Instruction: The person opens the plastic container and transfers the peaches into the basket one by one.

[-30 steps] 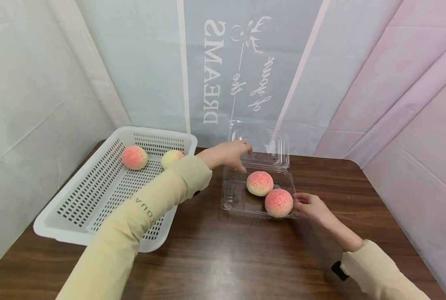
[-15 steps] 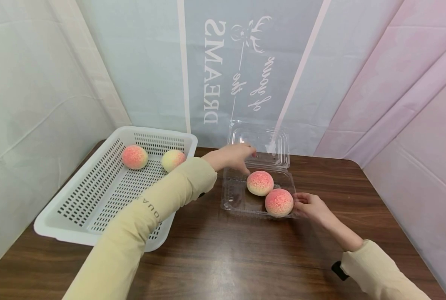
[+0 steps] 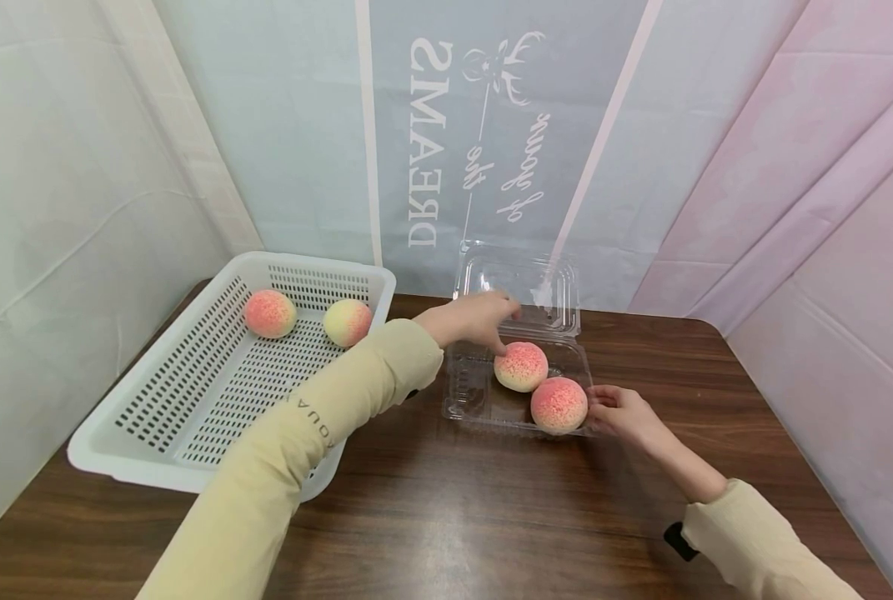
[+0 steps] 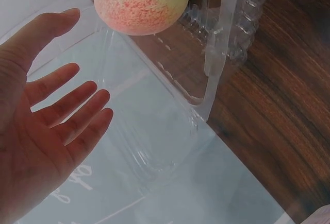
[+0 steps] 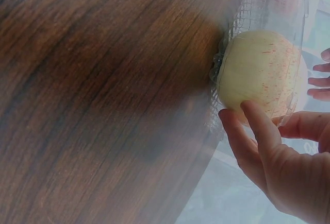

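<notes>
In the head view a clear plastic clamshell box (image 3: 470, 392) stands with its lid (image 3: 551, 292) raised at the back. Two pink-and-yellow peaches sit in it, a rear peach (image 3: 519, 367) and a front peach (image 3: 559, 407), side by side. My left hand (image 3: 472, 321) hovers above the box's back left, its thumb tip right at the rear peach. Its spread fingers (image 4: 85, 126) hold nothing in the left wrist view. My right hand (image 3: 626, 417) pinches the box's right wall, thumb inside the rim and fingers outside, close beside the front peach.
A white perforated basket (image 3: 138, 475) is on the left of the dark wooden table (image 3: 446, 517). Inside it lie a pinker peach (image 3: 269, 314) and a paler peach (image 3: 347, 322). A printed cloth (image 3: 303, 150) hangs right behind the box.
My left hand has moved a little to the right and lower, bringing its thumb to the rear peach. The right hand, the box and the peaches have stayed in place.
</notes>
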`<state>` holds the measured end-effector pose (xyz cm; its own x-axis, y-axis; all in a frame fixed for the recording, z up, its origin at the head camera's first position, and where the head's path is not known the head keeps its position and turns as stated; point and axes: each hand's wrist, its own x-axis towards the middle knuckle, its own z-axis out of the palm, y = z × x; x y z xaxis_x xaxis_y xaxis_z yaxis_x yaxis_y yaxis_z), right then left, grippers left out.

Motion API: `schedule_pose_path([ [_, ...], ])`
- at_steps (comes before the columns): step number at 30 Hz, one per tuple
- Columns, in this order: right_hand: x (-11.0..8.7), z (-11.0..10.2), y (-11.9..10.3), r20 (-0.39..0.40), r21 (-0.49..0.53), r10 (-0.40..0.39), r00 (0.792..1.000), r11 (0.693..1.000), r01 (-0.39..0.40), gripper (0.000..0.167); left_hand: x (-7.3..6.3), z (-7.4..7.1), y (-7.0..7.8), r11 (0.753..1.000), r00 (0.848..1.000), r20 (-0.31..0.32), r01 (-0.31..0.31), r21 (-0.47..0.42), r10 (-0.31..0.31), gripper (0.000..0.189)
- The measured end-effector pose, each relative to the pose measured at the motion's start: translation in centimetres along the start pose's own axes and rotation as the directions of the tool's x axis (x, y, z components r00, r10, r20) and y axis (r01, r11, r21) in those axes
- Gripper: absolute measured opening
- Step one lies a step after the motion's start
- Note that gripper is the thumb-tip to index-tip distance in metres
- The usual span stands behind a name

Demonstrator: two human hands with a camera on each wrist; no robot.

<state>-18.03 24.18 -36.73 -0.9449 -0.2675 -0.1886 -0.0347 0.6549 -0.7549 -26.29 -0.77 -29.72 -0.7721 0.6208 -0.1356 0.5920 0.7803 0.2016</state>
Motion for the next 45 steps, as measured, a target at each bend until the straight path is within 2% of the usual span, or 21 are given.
schedule_pose_path([
  [10,0.0,-0.1,0.0,0.004,0.018,-0.004,1.0,1.0,0.003,0.046,0.2,0.6,0.6,1.0,0.999,0.035,0.0,-0.011,0.001,0.058],
  [23,0.0,0.0,-0.1,0.003,0.003,-0.005,1.0,1.0,0.005,0.045,1.0,1.4,0.9,1.0,0.999,0.042,-0.005,-0.007,0.006,0.058],
  [33,0.1,-0.1,0.1,0.003,0.013,-0.012,1.0,1.0,0.012,0.044,1.4,1.8,1.3,0.999,0.999,0.041,-0.01,0.051,0.008,0.059],
  [45,-0.1,0.1,0.0,0.0,0.018,-0.001,1.0,1.0,0.001,0.045,1.8,2.4,1.4,0.999,0.999,0.037,-0.003,0.054,0.001,0.055],
])
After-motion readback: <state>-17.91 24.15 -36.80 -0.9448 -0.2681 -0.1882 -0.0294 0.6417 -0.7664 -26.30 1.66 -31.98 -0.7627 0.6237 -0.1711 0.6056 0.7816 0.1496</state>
